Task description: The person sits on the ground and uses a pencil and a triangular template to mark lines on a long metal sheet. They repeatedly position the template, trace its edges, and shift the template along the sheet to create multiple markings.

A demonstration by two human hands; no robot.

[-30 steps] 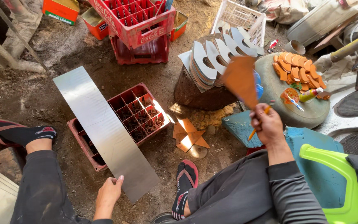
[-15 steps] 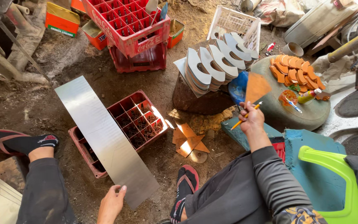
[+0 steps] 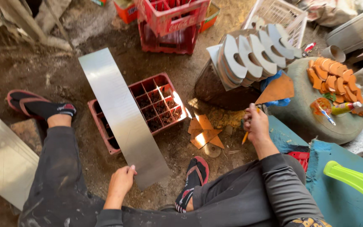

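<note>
Left hand (image 3: 120, 184), lower centre: now pinching the long metal strip (image 3: 120, 113) over the red crate (image 3: 141, 110); right hand (image 3: 256, 124), centre right: lowered, closed on apparently a yellow pencil (image 3: 247, 135), orange template (image 3: 276, 89) released.

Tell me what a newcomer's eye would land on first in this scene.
The long shiny metal strip stands out most: it runs diagonally across the red crate on the dirt floor, its near end held by the left hand. Next come the fanned grey curved cut-outs at upper centre, and the stack of orange pieces on the round stone at right. The right hand holds a yellow pencil beside an orange triangular sheet.
</note>
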